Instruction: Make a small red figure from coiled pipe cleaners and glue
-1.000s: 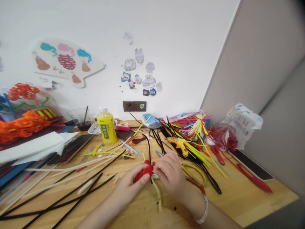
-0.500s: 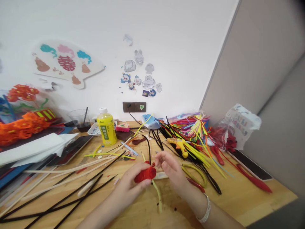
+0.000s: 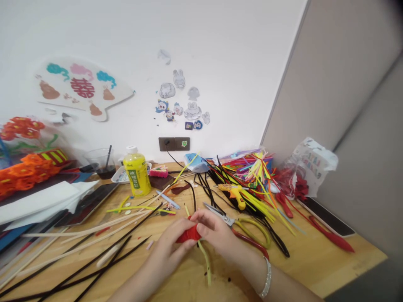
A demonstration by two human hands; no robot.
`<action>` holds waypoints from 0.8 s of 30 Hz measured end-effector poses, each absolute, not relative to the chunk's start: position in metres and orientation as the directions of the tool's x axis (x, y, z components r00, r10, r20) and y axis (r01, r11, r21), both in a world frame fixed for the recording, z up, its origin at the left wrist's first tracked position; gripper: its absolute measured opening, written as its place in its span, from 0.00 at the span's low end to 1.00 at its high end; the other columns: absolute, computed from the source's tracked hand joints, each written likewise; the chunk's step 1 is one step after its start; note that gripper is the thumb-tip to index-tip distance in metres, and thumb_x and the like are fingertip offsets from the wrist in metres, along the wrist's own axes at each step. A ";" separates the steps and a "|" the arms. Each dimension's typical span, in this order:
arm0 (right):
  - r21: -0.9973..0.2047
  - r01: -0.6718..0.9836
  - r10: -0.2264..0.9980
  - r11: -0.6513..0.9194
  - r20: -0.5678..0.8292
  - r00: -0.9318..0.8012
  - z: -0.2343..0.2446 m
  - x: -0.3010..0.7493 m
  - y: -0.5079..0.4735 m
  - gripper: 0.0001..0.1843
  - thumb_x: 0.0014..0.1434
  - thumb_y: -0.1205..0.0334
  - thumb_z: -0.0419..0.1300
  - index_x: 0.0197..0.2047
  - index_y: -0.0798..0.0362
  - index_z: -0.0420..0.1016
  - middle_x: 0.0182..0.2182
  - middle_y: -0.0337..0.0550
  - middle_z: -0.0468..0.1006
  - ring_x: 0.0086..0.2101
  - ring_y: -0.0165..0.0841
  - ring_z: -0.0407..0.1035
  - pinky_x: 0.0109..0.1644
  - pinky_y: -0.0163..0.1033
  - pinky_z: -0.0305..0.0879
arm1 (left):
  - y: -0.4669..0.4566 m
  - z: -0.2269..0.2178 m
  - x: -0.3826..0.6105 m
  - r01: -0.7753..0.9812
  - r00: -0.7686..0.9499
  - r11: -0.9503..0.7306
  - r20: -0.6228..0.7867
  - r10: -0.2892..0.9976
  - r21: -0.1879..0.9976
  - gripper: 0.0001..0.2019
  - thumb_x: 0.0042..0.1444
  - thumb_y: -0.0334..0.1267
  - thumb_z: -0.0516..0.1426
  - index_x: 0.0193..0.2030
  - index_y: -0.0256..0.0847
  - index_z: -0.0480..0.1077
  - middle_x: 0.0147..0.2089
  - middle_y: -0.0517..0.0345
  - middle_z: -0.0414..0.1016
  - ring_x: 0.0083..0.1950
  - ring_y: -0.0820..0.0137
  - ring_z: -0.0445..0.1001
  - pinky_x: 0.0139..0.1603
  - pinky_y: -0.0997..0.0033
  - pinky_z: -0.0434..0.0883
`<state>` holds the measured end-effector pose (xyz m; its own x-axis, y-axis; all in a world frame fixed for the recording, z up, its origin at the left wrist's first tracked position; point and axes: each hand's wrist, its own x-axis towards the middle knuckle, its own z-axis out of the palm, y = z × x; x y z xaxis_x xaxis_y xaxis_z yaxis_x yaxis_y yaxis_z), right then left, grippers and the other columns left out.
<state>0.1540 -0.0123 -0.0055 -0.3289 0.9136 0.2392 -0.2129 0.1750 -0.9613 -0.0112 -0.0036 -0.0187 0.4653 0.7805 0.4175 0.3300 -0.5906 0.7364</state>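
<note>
Head view: holds red fuzzy roll [image 3: 189,236] lower ctr of frame, L hand [image 3: 172,241] curled snug round it, part hidden by fingers. Brings R hand [image 3: 218,235] up to roll's right end, fingers bent, thumb against or just beside it; can't tell grip from touch. Wears silvery bracelet [image 3: 267,277] on R wrist.

Shows pale yellow-green stem [image 3: 205,260] below roll, running twd bottom ctr; can't tell if joined. Has scissors [image 3: 229,220] just right of R hand, blades pointing upper left, w/ yellow glue gun [image 3: 233,193] a bit above.

Has crossed black stems [image 3: 110,262] lower left on wood table [image 3: 308,258], yellow bottle [image 3: 137,174] left of ctr, orange flowers [image 3: 27,172] at left edge. Shows multicol. stem bundle [image 3: 252,165] right of ctr, phone-like black slab [image 3: 325,216] farther right.
</note>
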 end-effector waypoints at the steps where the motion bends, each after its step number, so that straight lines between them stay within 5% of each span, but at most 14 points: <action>1: -0.962 -0.217 0.914 0.165 0.231 -0.333 -0.006 0.153 -0.012 0.19 0.51 0.46 0.60 0.38 0.52 0.68 0.31 0.38 0.68 0.34 0.30 0.64 0.39 0.35 0.59 | -0.003 -0.020 -0.011 0.333 0.469 -0.588 0.412 0.782 0.737 0.08 0.54 0.39 0.55 0.41 0.44 0.70 0.40 0.54 0.75 0.41 0.64 0.72 0.42 0.70 0.67; 8: -0.980 -0.148 0.932 0.136 0.177 -0.315 -0.007 0.150 -0.008 0.19 0.52 0.46 0.58 0.37 0.53 0.69 0.29 0.38 0.70 0.31 0.29 0.65 0.37 0.34 0.60 | -0.007 -0.024 -0.006 0.346 0.395 -0.440 0.296 0.870 0.829 0.10 0.53 0.41 0.55 0.42 0.45 0.71 0.42 0.53 0.77 0.44 0.61 0.72 0.46 0.66 0.68; 11: -0.963 0.082 0.958 0.258 0.244 -0.150 -0.002 0.171 0.006 0.17 0.58 0.49 0.49 0.34 0.54 0.69 0.28 0.40 0.71 0.30 0.31 0.66 0.35 0.36 0.61 | -0.007 -0.024 -0.001 0.323 0.286 -0.310 0.220 0.933 0.894 0.14 0.51 0.45 0.55 0.43 0.44 0.71 0.43 0.52 0.77 0.45 0.59 0.72 0.47 0.64 0.67; 13: -0.882 0.332 0.914 0.334 0.389 0.115 0.001 0.194 0.019 0.13 0.58 0.54 0.50 0.32 0.54 0.69 0.29 0.42 0.72 0.32 0.33 0.66 0.37 0.37 0.61 | -0.006 -0.023 0.000 0.241 0.197 -0.226 0.180 0.964 0.944 0.16 0.49 0.48 0.56 0.42 0.43 0.71 0.39 0.53 0.78 0.42 0.59 0.73 0.44 0.65 0.69; 15: -0.791 0.548 0.830 0.274 0.482 0.281 0.003 0.218 0.032 0.09 0.56 0.59 0.52 0.33 0.54 0.69 0.32 0.44 0.73 0.35 0.35 0.66 0.41 0.39 0.60 | -0.003 -0.020 -0.002 0.102 0.093 -0.138 0.129 0.987 0.985 0.19 0.46 0.50 0.59 0.42 0.43 0.70 0.34 0.57 0.78 0.37 0.62 0.74 0.36 0.69 0.70; 20: -0.755 0.615 0.910 0.229 0.390 0.141 -0.004 0.234 0.045 0.09 0.53 0.66 0.52 0.24 0.55 0.69 0.21 0.39 0.71 0.25 0.32 0.66 0.30 0.34 0.59 | 0.013 -0.015 -0.014 -0.182 -0.001 -0.036 0.036 0.999 0.983 0.20 0.44 0.57 0.57 0.31 0.41 0.67 0.17 0.67 0.69 0.16 0.76 0.63 0.16 0.79 0.59; 24: -0.724 0.626 0.932 0.289 0.363 -0.012 -0.010 0.209 0.035 0.09 0.53 0.65 0.53 0.24 0.55 0.71 0.21 0.39 0.72 0.24 0.30 0.65 0.28 0.32 0.56 | 0.027 -0.016 -0.025 -0.210 -0.012 -0.053 0.052 0.999 0.976 0.20 0.43 0.57 0.58 0.26 0.41 0.63 0.13 0.69 0.64 0.11 0.79 0.58 0.12 0.81 0.54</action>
